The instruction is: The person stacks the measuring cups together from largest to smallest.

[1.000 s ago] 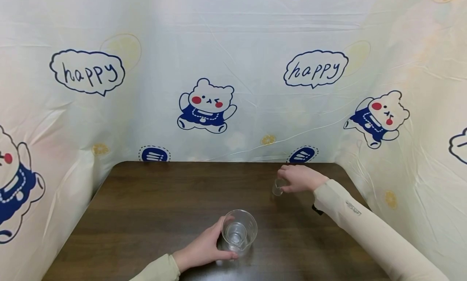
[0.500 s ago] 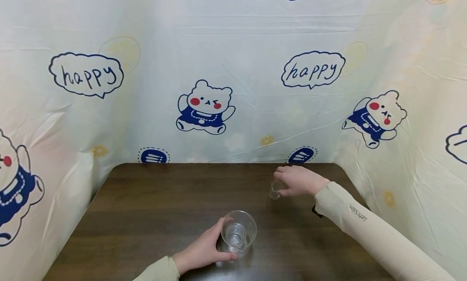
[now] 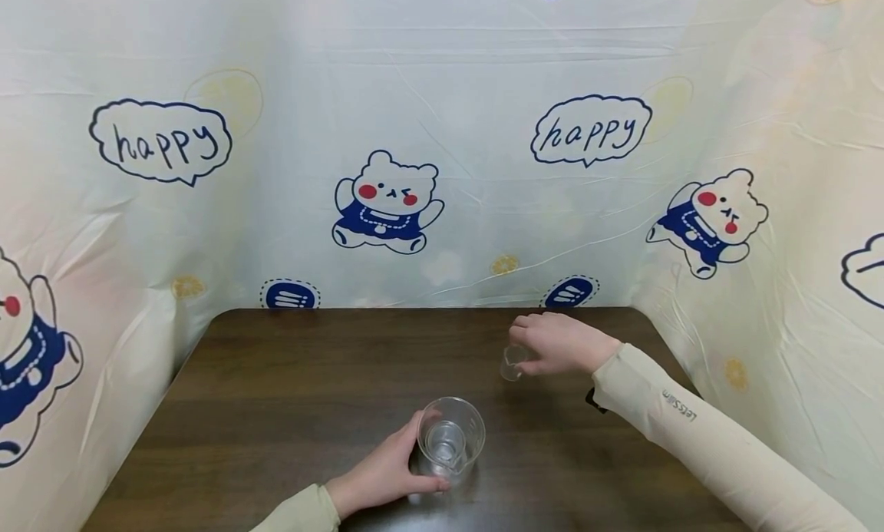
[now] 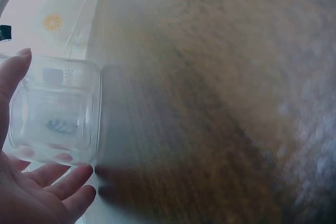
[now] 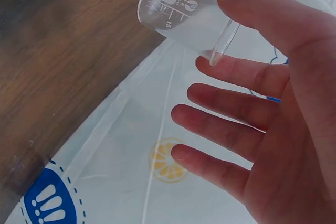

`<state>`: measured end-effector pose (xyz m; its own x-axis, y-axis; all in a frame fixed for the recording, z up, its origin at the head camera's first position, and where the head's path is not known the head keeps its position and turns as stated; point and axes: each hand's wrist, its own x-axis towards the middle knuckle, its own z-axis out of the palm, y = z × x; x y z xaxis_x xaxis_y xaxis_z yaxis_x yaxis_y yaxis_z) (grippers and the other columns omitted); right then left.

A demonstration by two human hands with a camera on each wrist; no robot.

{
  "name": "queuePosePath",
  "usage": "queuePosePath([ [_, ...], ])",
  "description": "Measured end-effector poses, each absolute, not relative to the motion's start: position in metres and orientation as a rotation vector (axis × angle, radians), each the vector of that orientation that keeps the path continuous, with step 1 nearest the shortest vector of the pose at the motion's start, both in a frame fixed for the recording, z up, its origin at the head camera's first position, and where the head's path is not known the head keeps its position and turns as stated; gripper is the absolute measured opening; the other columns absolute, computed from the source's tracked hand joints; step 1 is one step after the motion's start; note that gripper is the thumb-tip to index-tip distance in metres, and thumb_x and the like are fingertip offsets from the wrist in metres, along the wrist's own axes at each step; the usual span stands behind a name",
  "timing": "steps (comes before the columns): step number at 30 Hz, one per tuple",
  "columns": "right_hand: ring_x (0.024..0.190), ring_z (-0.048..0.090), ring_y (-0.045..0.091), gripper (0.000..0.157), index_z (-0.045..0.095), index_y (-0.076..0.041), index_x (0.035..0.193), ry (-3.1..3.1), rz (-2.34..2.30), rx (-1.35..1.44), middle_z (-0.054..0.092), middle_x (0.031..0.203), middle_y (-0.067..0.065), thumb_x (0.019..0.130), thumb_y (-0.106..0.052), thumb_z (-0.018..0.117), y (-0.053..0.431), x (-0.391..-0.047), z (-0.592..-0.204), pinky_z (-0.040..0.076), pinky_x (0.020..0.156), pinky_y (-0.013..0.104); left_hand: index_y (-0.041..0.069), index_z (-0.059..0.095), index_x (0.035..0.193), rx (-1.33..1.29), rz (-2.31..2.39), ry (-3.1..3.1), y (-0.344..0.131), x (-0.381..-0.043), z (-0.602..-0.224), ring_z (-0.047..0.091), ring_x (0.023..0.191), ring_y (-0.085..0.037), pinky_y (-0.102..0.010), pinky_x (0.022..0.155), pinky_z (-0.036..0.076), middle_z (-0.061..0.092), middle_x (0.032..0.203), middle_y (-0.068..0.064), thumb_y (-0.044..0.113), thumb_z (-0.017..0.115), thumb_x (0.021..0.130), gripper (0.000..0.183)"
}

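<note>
My left hand (image 3: 387, 470) holds a large glass beaker (image 3: 475, 421) upright near the front middle of the table, thumb on the near side and fingers round the far side. Inside that beaker sits a smaller clear glass vessel (image 3: 444, 444); the left wrist view shows its outline (image 4: 52, 111) through the wall. Farther back on the right, my right hand (image 3: 562, 342) pinches a small glass beaker (image 3: 511, 365) by its rim between thumb and index finger. White volume marks show on this small beaker (image 5: 184, 14) in the right wrist view, and the other three fingers are spread apart from it.
The dark brown wooden table (image 3: 297, 394) has a back edge against a pale printed curtain (image 3: 483, 71), which also hangs along both sides. Bears and lemon slices decorate the cloth.
My right hand has moved a little left and toward me with the small beaker. The left hand and the large beaker have stayed in place.
</note>
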<state>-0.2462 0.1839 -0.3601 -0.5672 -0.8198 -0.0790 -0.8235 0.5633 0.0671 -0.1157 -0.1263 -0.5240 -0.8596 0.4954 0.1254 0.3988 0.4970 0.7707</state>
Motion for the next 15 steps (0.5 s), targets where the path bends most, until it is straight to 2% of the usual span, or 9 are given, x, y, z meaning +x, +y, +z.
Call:
queuePosePath([
  [5,0.081,0.062,0.017,0.026,0.069,-0.01,0.1,2.741,0.125,-1.477,0.065,0.098,0.002,0.092,-0.033,0.077,0.179,-0.242,-0.352,0.057,0.077,0.036,0.013,0.041,0.15,0.765,1.296,2.616,-0.127,-0.117,-0.525,0.055,0.13,-0.019,-0.041,0.109,0.046,0.054,0.149,0.0,0.048,0.089,0.079,0.092],
  [15,0.083,0.06,0.016,0.028,0.07,-0.012,0.103,2.727,0.1,-1.483,0.065,0.101,0.0,0.093,-0.037,0.076,0.171,-0.232,-0.34,0.056,0.079,0.037,0.014,0.04,0.152,0.764,1.303,2.607,-0.127,-0.117,-0.525,0.055,0.131,-0.018,-0.039,0.109,0.046,0.054,0.149,0.001,0.05,0.088,0.08,0.094],
])
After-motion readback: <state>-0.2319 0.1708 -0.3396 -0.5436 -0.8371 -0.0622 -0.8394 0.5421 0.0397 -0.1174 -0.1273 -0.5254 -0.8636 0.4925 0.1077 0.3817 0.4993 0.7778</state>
